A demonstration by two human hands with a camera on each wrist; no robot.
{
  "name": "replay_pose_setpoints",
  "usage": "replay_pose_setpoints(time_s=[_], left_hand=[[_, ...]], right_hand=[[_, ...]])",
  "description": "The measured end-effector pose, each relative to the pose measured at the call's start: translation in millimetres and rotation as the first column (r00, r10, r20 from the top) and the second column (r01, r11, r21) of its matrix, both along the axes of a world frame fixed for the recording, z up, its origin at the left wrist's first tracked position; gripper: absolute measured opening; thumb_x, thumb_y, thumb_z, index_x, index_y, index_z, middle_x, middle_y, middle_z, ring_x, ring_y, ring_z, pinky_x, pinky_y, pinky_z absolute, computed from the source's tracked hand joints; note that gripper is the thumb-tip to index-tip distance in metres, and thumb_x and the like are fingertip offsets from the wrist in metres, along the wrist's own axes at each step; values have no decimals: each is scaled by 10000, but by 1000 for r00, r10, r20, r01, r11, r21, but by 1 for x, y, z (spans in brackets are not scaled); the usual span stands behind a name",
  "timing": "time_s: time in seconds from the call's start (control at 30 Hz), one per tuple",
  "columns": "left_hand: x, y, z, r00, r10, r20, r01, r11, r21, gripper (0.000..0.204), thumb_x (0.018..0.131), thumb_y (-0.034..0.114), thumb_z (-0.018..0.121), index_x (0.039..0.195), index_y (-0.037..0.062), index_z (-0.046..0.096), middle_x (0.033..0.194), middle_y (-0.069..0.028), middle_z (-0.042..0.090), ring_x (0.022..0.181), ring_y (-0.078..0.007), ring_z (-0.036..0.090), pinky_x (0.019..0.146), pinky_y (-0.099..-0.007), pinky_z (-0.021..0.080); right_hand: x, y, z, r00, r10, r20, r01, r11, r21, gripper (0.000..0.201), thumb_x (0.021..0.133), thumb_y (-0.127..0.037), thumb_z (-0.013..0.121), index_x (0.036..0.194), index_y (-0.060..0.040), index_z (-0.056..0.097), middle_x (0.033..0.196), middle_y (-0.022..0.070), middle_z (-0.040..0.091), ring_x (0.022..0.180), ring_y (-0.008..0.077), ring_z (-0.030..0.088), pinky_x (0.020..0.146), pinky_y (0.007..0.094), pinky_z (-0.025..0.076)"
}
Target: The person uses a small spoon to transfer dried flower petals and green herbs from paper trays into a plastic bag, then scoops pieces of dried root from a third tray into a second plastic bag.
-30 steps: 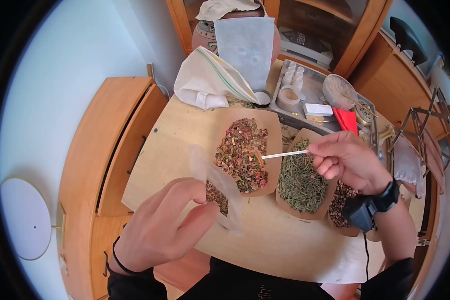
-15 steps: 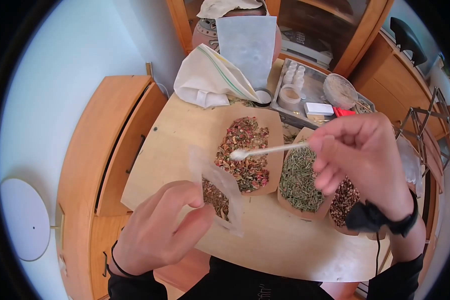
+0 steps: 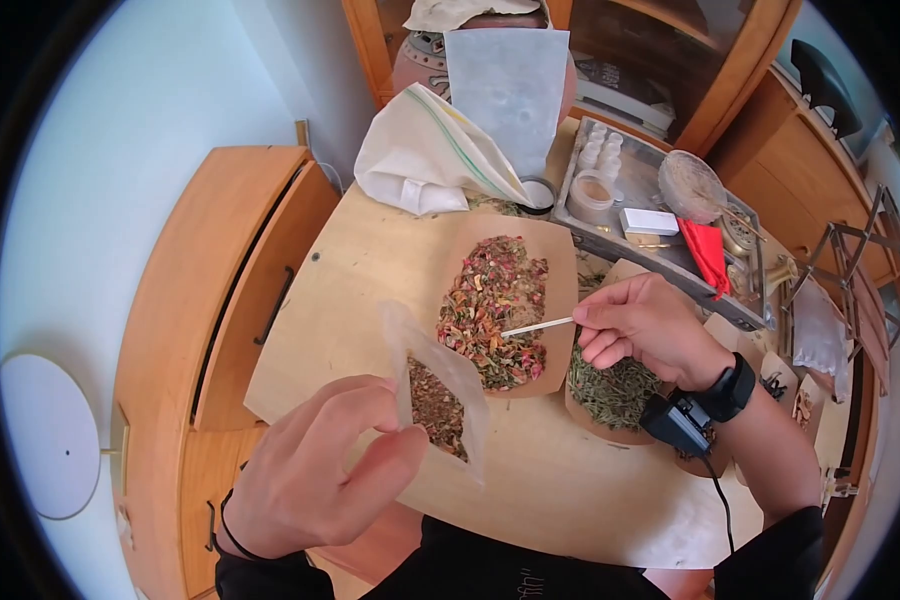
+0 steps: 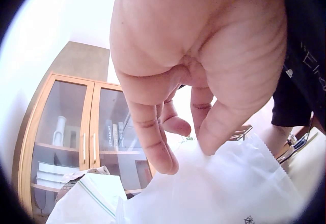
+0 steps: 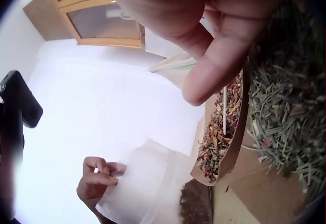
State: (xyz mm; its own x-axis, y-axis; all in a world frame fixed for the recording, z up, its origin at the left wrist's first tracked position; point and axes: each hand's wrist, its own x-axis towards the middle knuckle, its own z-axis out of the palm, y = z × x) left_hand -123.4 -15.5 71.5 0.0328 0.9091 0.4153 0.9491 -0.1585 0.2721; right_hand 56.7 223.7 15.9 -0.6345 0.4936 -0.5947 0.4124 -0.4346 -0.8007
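My left hand (image 3: 320,465) pinches the edge of a translucent pouch (image 3: 475,400) that gapes open, and a brown crumbled herb mix (image 3: 437,405) shows inside it. In the left wrist view the white pouch (image 4: 219,188) hangs below the thumb and fingers. My right hand (image 3: 650,325) pinches the end of a thin, pale stick-like spoon (image 3: 538,327). Its far end dips into a mix of dried petals and leaves (image 3: 495,285) in a brown paper tray (image 3: 562,265). Petals hide that end. The right hand hovers over needle-like green herbs (image 3: 610,395) in a second tray.
A grey tray (image 3: 595,240) with small white bottles, a jar (image 3: 592,192) and a red pouch (image 3: 705,258) stands at the back right. A cream zip bag (image 3: 415,150) lies at the back. More small paper trays sit right, partly behind the forearm.
The spoon was in the petals, then lifted with its scoop end showing as the right hand rose; now it is back down in the petals. The left hand keeps holding the pouch.
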Motion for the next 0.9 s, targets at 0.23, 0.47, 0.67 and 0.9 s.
replay_pose_setpoints(time_s=[0.23,0.47,0.67,0.9], left_hand=[[-1,-1,-1,1000,5,15,-5,1000,-8,194,609,-81,667,769,30,667,814,-97,479,823,-302,645,679,-388,567],[1,0,3,1000,3,0,-3,1000,-7,198,606,-85,665,774,19,663,827,-107,494,815,-295,642,673,-384,565],[3,1,1,999,4,36,-4,1000,6,194,605,-83,673,774,10,659,827,-109,492,813,-294,641,672,-381,564],[-4,2,-5,994,-106,-20,108,989,105,180,652,-79,705,789,-41,594,881,-133,539,780,-295,625,604,-355,542]], right_hand=[[9,9,-7,999,-21,-24,18,993,-121,167,880,-89,656,946,65,647,771,123,668,664,170,685,578,233,582],[16,15,-8,996,-63,-59,51,981,-185,173,901,-96,631,970,62,649,782,112,678,656,147,682,587,217,579],[23,16,37,994,-39,-97,27,993,-116,170,907,-94,620,972,59,657,766,102,682,622,132,674,568,210,576],[4,-31,100,997,73,-37,-70,995,76,173,864,-80,655,922,83,658,724,116,664,581,168,675,499,241,569]])
